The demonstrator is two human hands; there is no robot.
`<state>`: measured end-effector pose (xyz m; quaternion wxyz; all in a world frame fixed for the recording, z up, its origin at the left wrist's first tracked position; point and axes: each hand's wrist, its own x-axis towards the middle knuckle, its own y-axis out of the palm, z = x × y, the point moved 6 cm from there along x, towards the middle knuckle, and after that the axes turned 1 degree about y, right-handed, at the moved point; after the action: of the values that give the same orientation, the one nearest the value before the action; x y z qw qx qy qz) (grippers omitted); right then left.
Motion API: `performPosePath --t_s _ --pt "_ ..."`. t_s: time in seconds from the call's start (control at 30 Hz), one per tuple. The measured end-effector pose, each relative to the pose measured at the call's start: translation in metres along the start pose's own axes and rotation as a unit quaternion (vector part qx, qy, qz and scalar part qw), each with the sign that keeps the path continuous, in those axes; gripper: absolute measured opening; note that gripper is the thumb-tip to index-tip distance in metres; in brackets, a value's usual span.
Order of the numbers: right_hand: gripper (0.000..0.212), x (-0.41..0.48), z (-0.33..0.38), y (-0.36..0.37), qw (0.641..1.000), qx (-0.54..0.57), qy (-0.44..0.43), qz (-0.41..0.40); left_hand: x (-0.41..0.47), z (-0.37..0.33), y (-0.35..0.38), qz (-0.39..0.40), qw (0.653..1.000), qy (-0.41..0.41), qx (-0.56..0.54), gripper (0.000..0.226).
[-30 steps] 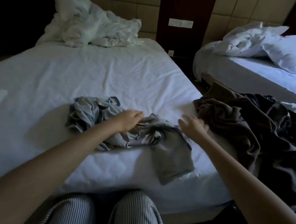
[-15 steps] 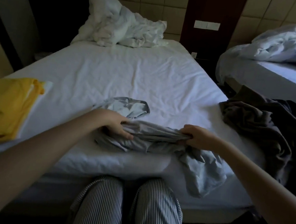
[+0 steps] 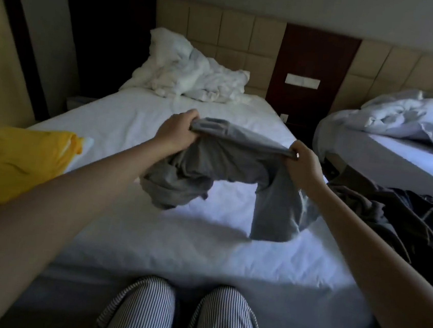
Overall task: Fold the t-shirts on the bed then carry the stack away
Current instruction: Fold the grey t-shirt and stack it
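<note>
A grey t-shirt (image 3: 225,167) hangs crumpled in the air above the white bed (image 3: 201,250). My left hand (image 3: 177,130) grips its top edge on the left and my right hand (image 3: 302,163) grips the same edge on the right. The cloth droops in two bunches below my hands, and its lowest part hangs just over the sheet. A yellow folded garment (image 3: 15,164) lies on the bed at the left. A dark heap of clothes (image 3: 396,220) sits at the bed's right edge.
A rumpled white duvet and pillow (image 3: 190,73) lie at the head of the bed. A second bed (image 3: 399,145) with loose white bedding stands to the right across a narrow gap. My knees in striped trousers (image 3: 180,315) press against the bed's foot.
Both hands took hold of the grey t-shirt on the sheet and lifted it up off the bed. My view tilted upward toward the headboard.
</note>
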<state>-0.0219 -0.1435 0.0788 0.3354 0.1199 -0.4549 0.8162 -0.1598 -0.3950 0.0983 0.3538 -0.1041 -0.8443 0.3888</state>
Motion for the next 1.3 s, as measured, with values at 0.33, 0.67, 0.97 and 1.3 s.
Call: performPosePath --t_s 0.33,0.67,0.97,1.3 --pt "0.048 -0.051 -0.053 0.08 0.964 -0.153 0.116 0.183 -0.048 0.028 0.085 0.257 0.937 0.057 0.228 0.028" --pt "0.039 -0.08 -0.072 0.124 0.946 -0.229 0.063 0.22 -0.07 0.06 0.111 0.213 0.976 -0.036 -0.035 0.018" --pt "0.026 -0.007 -0.04 0.026 0.938 0.272 0.192 -0.097 -0.012 0.106 -0.016 -0.172 0.877 -0.312 -0.322 0.022" --pt "0.029 0.026 0.002 0.027 0.919 0.318 0.232 -0.025 -0.078 -0.009 0.092 0.254 0.958 0.112 -0.065 0.08"
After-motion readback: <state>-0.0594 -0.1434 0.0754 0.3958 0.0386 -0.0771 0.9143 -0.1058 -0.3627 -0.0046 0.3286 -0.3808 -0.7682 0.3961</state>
